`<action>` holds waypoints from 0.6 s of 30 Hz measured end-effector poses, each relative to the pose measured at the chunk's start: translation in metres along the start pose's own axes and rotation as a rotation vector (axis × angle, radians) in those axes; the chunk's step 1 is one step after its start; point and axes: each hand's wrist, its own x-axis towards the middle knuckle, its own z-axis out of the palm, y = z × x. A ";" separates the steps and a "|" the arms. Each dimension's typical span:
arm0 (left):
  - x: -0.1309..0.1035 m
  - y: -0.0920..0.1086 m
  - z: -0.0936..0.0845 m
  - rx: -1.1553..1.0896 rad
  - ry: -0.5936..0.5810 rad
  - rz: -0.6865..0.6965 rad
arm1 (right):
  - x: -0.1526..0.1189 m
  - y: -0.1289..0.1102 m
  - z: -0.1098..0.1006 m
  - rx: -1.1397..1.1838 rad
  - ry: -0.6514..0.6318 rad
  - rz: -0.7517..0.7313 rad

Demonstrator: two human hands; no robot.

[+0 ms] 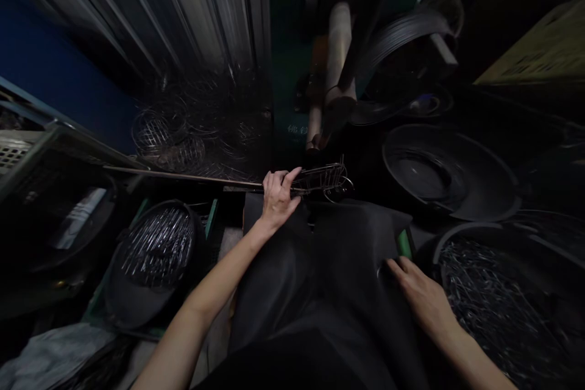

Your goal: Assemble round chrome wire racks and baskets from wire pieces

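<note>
My left hand (278, 198) is at the middle, its thumb and fingers apart, beside a wire rack (322, 178) of thin bent metal wires. The fingertips rest over the end of a long thin edge; whether they grip the rack is hard to see. My right hand (411, 283) is lower right, above the dark apron (320, 256) over my lap, near a green object (404, 244). Its fingers are bent, and what is between them, if anything, is too dark to make out.
A machine with a metal cylinder (339, 36) stands ahead. Wire pieces fill a left bowl (141, 311) and a right tub (441, 244). Another basin (489, 195) lies behind that tub. Tangled wire rings (159, 137) are heaped at upper left.
</note>
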 end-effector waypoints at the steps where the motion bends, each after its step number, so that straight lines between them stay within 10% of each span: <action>1: 0.001 0.000 0.000 0.001 -0.005 -0.001 | 0.001 0.001 -0.003 0.015 -0.008 0.003; 18: 0.012 0.002 -0.003 -0.012 0.006 -0.072 | 0.041 0.001 -0.007 0.267 -0.052 0.138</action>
